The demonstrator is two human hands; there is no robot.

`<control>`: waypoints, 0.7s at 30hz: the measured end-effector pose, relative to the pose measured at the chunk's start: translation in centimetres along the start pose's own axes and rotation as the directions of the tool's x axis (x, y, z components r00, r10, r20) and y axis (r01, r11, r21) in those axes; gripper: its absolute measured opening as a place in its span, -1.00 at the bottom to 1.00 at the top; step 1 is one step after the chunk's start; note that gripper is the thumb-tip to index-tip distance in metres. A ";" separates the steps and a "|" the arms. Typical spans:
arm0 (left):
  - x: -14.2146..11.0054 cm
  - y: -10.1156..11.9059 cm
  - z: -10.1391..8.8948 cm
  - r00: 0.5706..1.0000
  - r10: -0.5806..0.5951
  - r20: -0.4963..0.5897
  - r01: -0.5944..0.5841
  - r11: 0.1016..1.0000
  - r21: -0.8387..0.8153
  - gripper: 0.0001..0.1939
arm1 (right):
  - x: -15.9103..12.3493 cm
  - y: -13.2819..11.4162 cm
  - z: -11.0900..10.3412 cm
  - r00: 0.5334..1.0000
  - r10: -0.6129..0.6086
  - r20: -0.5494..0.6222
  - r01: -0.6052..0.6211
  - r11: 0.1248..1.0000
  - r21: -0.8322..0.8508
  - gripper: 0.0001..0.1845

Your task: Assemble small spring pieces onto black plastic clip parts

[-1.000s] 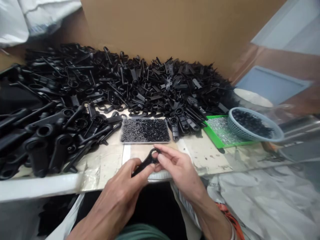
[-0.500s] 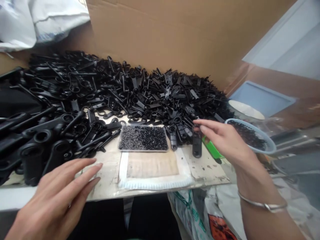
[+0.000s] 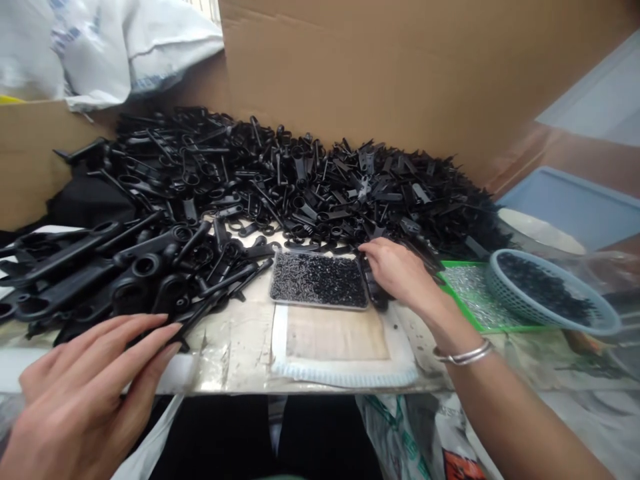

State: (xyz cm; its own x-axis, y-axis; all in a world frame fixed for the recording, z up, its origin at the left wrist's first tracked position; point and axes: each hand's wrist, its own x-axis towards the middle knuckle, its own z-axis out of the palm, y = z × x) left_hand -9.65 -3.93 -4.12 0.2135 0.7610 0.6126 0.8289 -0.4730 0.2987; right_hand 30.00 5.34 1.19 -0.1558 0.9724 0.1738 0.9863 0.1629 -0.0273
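The right hand (image 3: 400, 272) is lying curled on the black plastic parts (image 3: 373, 283) just right of the tray of small black pieces (image 3: 319, 280), fingers closing around one, though the grip is partly hidden. The left hand (image 3: 85, 387) is hovering flat with fingers spread at the surface (image 3: 235, 353) edge, fingertips near the long black handles (image 3: 150, 267)

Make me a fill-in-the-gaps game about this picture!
1. The right hand touches black parts beside the tray of tiny ____ pieces.
2. The round basket sits on a ____ tray.
3. The wall behind the pile of black parts is made of ____.
4. The right wrist wears a ____.

Missing words: black, green, cardboard, bracelet
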 end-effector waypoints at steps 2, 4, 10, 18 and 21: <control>0.2 -0.2 0.2 0.999 0.043 -0.013 -0.042 0.994 0.100 -0.76 | -0.3 0.1 0.6 1.000 -0.016 -0.001 0.016 0.999 -0.042 -0.65; 0.5 0.2 0.0 0.996 0.087 0.001 -0.086 0.984 0.158 -0.78 | -0.5 0.3 1.1 0.999 -0.032 -0.002 0.031 0.998 -0.058 -0.66; 1.1 2.1 -0.8 0.996 0.056 0.069 -0.072 0.964 0.257 -0.82 | -1.2 1.2 1.8 0.980 -0.127 -0.152 0.123 0.992 -0.041 -0.64; 1.6 2.9 -0.1 0.982 -0.127 0.142 0.081 0.953 0.294 -0.85 | -2.7 -2.6 0.0 0.925 -0.202 -0.323 0.248 0.963 0.108 -0.55; 1.8 3.1 0.1 0.972 -0.151 0.178 0.096 0.954 0.282 -0.85 | -1.8 -6.4 0.6 0.905 -0.314 -0.287 0.376 0.906 0.196 -0.66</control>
State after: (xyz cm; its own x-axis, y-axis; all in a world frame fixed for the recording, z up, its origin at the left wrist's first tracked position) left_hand -6.66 -3.94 -2.18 0.1752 0.8904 0.4201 0.9576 -0.2531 0.1372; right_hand 23.93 2.61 0.46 -0.4347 0.7810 0.4484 0.8238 0.5460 -0.1525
